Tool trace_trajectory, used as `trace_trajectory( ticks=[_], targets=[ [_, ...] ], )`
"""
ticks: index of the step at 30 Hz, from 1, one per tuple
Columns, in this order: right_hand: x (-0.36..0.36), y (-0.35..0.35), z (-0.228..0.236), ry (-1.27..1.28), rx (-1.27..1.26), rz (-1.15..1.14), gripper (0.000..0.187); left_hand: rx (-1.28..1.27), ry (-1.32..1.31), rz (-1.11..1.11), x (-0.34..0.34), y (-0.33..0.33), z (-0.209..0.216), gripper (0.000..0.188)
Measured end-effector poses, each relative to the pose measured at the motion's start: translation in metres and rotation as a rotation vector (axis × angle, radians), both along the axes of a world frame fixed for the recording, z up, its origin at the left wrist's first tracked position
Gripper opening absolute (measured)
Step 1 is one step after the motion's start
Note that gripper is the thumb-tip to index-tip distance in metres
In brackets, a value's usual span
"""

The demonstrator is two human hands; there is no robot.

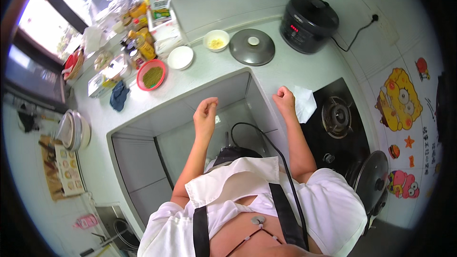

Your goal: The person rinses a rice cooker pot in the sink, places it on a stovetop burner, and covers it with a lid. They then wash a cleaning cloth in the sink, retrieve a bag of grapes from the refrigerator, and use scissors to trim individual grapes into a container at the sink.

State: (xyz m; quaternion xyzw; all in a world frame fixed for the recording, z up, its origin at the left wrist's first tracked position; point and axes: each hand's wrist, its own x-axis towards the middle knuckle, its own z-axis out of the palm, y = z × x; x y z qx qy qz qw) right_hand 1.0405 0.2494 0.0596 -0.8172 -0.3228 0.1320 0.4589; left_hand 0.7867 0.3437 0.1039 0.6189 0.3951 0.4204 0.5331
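My left hand hangs over the recessed grey-tiled space in front of me, its fingers curled together and nothing showing in them. Nearer the stove, my right hand is closed in a loose fist at the edge of the counter, and I see nothing in it. Beside its wrist lies a white sheet of paper or cloth, partly over the edge of the black gas stove. A grey pot lid with a pale knob rests on the counter beyond my hands.
Along the back counter stand a black electric cooker, a bowl with yellowish bits, a white bowl and a red bowl of green beans. A dark blue cloth lies left of them. A black cable runs past my body.
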Motion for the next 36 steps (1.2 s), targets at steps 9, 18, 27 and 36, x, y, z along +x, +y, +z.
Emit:
trace_trajectory(
  ticks=[9, 18, 27, 36],
  targets=[
    [-0.130, 0.059, 0.042, -0.046, 0.033, 0.503, 0.020, 0.048, -0.085, 0.391, -0.146, -0.035, 0.000, 0.015],
    [-0.402, 0.081, 0.045, 0.174, -0.080, 1.286, 0.025, -0.059, 0.015, 1.165, -0.369, -0.197, -0.024, 0.014],
    [-0.606, 0.021, 0.030, 0.137, -0.149, 1.746, 0.025, -0.105, 0.012, 1.648, -0.460, -0.355, -0.039, 0.014],
    [-0.720, 0.022, 0.038, 0.122, -0.212, 1.915, 0.024, -0.148, -0.157, 1.821, -0.521, -0.367, -0.055, 0.016]
  ],
)
